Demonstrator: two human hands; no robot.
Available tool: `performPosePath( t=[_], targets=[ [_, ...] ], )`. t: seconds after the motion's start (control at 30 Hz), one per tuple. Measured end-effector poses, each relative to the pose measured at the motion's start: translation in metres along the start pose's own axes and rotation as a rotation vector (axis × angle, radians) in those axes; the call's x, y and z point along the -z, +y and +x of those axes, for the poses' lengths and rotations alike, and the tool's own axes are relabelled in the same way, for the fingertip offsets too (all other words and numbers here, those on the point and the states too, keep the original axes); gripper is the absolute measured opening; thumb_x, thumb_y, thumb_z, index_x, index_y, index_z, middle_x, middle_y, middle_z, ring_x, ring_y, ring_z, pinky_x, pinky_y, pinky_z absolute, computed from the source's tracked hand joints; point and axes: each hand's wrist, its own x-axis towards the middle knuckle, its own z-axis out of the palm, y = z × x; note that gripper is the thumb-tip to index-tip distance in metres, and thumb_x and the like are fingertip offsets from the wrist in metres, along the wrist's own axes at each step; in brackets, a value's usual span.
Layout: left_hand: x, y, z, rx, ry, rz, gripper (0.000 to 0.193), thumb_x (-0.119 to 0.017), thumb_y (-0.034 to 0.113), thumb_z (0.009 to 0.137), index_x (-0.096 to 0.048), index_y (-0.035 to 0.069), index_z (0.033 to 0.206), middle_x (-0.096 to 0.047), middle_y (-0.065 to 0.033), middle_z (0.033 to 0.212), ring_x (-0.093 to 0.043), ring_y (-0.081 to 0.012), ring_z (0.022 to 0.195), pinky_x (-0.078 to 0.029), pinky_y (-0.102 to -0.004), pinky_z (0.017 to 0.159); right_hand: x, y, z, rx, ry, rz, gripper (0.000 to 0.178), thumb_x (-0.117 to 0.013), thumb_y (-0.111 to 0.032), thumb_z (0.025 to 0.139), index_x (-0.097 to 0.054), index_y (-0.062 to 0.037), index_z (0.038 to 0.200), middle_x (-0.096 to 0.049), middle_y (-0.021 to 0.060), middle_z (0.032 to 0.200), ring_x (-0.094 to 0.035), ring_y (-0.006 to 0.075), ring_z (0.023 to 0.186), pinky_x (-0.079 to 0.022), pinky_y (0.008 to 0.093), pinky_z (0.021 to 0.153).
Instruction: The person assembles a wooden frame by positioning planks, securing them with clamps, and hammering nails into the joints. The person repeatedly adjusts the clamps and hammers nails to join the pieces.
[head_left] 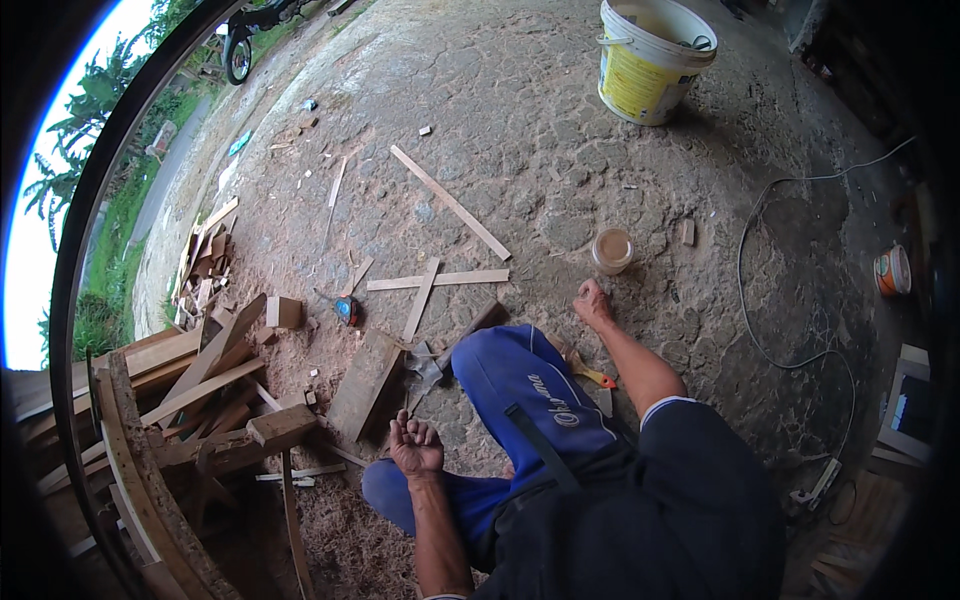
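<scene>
Standing just beyond the right hand (593,304), one round jar (613,250) has a wide stretch of floor (560,140) between its far edge and one yellow bucket (645,90). The left hand (415,447) is well apart, near one thick wooden block (368,385); both hands' fingers are curled, but I cannot tell whether they grip anything. Two wooden strips (427,280) cross beside one tape measure (347,311).
</scene>
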Motion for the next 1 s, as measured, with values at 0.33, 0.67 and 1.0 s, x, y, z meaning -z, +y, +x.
performPosePath(
  t=[0.33,0.67,1.0],
  targets=[
    [-0.001,-0.002,-0.002,0.003,0.052,0.015,0.031,-0.055,0.034,0.103,-0.063,0.005,0.112,-0.053,-0.0017,0.072,-0.043,-0.0121,0.055,-0.037,-0.0268,0.050,-0.039,0.023,0.006,0.288,0.041,-0.360,0.025,-0.065,-0.019,0.089,-0.066,-0.0098,0.112,-0.061,0.0186,0.114,-0.060,0.0379,0.112,-0.052,0.0476,0.092],
    [0.004,0.001,-0.005,-0.022,0.108,0.030,0.029,-0.054,0.033,0.103,-0.061,0.006,0.111,-0.052,-0.0016,0.074,-0.043,-0.0118,0.055,-0.037,-0.0267,0.050,-0.036,0.009,0.011,0.209,-0.018,-0.220,0.015,-0.065,-0.018,0.086,-0.062,-0.0073,0.097,-0.064,0.0170,0.104,-0.063,0.0385,0.103,-0.053,0.0461,0.082],
    [0.002,-0.001,-0.001,-0.008,0.093,0.038,0.028,-0.055,0.033,0.103,-0.062,0.006,0.110,-0.052,-0.0015,0.073,-0.044,-0.0122,0.055,-0.037,-0.0267,0.049,-0.030,0.035,-0.019,0.753,-0.396,-0.772,0.019,-0.064,-0.013,0.080,-0.067,-0.0116,0.099,-0.065,0.0132,0.106,-0.067,0.0348,0.101,-0.056,0.0441,0.085]
  ],
)
